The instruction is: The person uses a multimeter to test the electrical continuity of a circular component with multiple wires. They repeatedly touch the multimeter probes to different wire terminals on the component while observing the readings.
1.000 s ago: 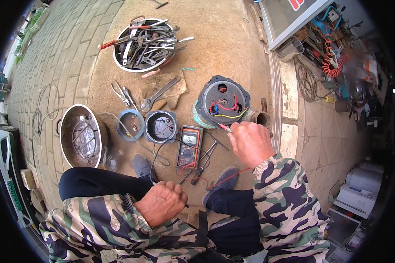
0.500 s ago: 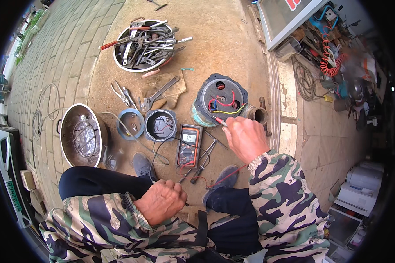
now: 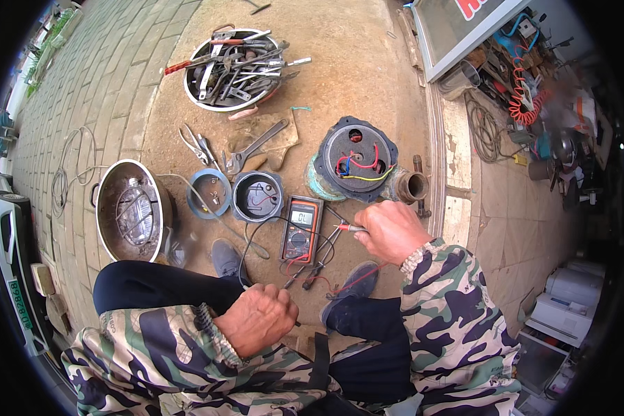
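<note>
My right hand (image 3: 395, 231) is closed around a red test probe (image 3: 352, 227), its tip pointing left toward the multimeter. Over my left knee, my left hand (image 3: 258, 320) is closed on a black test probe (image 3: 297, 324), mostly hidden in the fist; the black lead (image 3: 242, 256) runs down to it. The orange-and-grey multimeter (image 3: 301, 229) lies on the ground with its display lit. Beyond my right hand stands a round motor or pump body (image 3: 353, 158), its top exposing red, blue and yellow wires. Neither probe touches it.
Left of the meter sit a dark round cover (image 3: 256, 197), a blue ring-shaped dish (image 3: 209, 195) with small parts, and a metal pot (image 3: 102, 215). An adjustable wrench (image 3: 256, 147) and pliers (image 3: 193, 143) lie beyond. A tool-filled basin (image 3: 220, 108) stands farther off.
My right hand has drawn the red probe back from the motor body toward me, and the probe now points left. My left hand stays about where it was.
</note>
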`<move>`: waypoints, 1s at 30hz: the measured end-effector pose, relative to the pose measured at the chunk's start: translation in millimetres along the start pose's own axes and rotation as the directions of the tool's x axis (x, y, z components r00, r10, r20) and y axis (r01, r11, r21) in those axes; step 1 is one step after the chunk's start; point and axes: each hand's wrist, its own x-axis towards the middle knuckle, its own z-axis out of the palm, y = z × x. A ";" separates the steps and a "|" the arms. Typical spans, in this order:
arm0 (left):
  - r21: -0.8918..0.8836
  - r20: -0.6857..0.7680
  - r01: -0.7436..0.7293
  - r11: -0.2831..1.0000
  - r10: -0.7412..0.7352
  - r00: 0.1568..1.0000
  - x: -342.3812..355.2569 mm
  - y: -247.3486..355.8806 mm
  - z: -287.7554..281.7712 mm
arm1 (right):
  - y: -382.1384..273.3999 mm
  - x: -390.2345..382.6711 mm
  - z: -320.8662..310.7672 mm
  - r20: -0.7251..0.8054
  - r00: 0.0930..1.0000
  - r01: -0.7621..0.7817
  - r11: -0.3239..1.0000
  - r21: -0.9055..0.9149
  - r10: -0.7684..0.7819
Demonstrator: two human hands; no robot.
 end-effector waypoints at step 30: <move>0.016 0.017 0.005 1.000 -0.006 1.000 6.7 0.9 8.9 | 48.2 -39.9 10.5 -0.171 0.923 -0.368 0.920 -0.138 0.344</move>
